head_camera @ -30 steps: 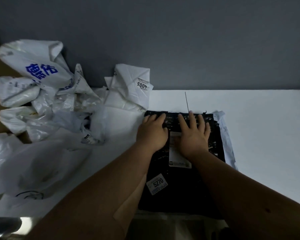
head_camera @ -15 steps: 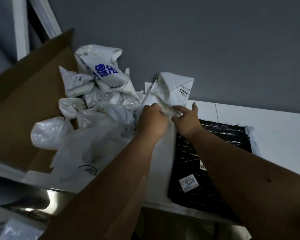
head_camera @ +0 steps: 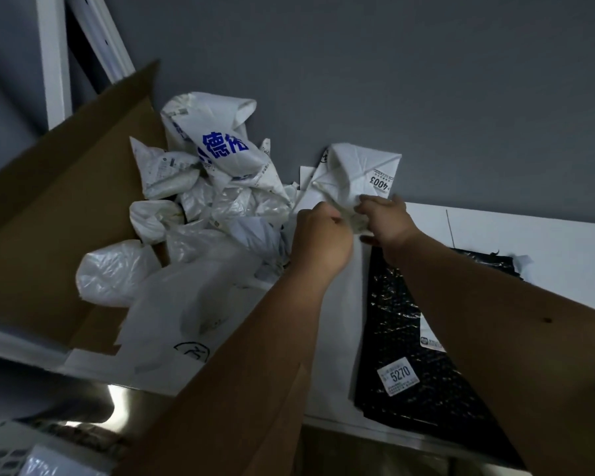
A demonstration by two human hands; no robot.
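Head view: cardboard box [head_camera: 49,207] holds bags [head_camera: 220,156] beside pinched white mailer [head_camera: 354,173].

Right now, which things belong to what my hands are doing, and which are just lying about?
In hand: white mailer bag labelled 4003, its lower edge gripped by left hand and right hand.
Lying about: black parcel labelled 5270, white table, cardboard box, bag with blue characters.
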